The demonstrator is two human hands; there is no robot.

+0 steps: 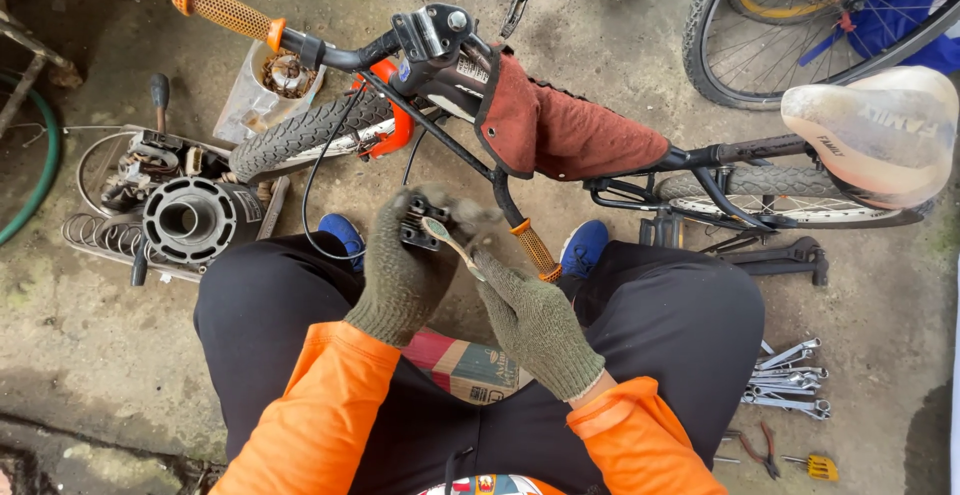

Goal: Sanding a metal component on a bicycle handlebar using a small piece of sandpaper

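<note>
A small bicycle (560, 135) lies on its side on the concrete before me, with orange grips and a red-brown pad on its frame. My left hand (400, 275), in a green knit glove, grips a small black part (420, 227) at the handlebar's near end. My right hand (530, 320), gloved too, holds a wrench (450, 240) whose ring end sits on that black part. The near orange grip (535, 250) pokes out between both hands. I sit on a cardboard box (470, 365), knees apart, in black trousers and orange sleeves.
A black finned engine cylinder (190, 220) and metal scraps lie at the left beside a spring. Several wrenches (790, 380), pliers (765, 450) and a yellow screwdriver (820, 467) lie at the right. A white saddle (880, 135) and another bicycle's wheel (800, 25) stand at the top right.
</note>
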